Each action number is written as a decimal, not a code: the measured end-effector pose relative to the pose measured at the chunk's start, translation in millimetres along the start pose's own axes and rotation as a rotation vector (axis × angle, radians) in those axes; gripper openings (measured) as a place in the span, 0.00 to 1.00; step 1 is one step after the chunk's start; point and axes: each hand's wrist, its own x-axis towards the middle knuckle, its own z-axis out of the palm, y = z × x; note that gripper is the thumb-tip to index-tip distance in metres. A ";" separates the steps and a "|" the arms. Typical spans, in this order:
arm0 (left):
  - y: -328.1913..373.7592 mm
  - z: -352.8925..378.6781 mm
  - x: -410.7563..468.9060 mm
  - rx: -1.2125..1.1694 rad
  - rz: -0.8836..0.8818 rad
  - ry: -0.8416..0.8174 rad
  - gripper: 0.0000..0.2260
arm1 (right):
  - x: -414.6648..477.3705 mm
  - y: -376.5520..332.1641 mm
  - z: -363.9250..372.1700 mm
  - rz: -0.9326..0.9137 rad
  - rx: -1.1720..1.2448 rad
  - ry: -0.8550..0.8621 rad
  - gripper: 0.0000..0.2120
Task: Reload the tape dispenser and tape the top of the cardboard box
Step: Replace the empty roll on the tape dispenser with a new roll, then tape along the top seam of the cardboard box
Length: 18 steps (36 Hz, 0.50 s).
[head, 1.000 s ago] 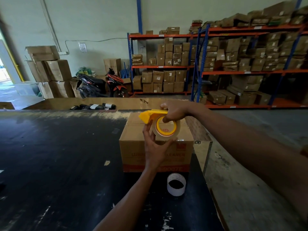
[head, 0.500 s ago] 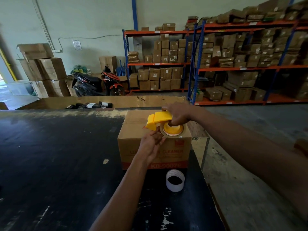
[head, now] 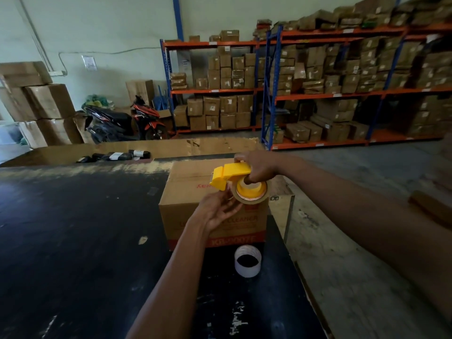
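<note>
My right hand (head: pixel 259 167) grips the yellow tape dispenser (head: pixel 230 176) from above and holds it over the brown cardboard box (head: pixel 188 194). A brown tape roll (head: pixel 252 195) sits on the dispenser's yellow hub, lying almost flat. My left hand (head: pixel 217 211) reaches up from below, and its fingertips pinch the tape at the roll's left edge, just under the dispenser's mouth. The box stands on the black table (head: pixel 73 241), its top flaps closed, red print on its front.
An empty white tape core (head: pixel 247 260) stands on the table in front of the box. Black packets (head: pixel 117 156) lie at the far edge. The table's right edge runs close beside the box. Shelving with cartons and a parked motorbike stand behind.
The dispenser has tipped from upright to nearly flat, roll face up. My left hand has let go of the roll's front and shifted to its left edge under the dispenser mouth.
</note>
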 end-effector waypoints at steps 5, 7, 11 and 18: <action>1.1 -5.5 10.2 0.108 -0.058 -0.080 0.09 | -3.5 4.1 0.2 0.011 0.019 0.001 0.38; 0.2 -6.2 13.0 0.143 -0.042 -0.114 0.08 | -6.0 6.7 0.0 0.003 0.025 -0.006 0.37; -1.8 -9.0 17.5 0.147 0.013 -0.196 0.07 | -16.6 9.4 -0.2 -0.036 0.035 0.006 0.38; -0.6 -14.8 35.5 0.069 -0.020 -0.282 0.09 | -26.9 14.7 8.3 0.019 -0.017 0.002 0.41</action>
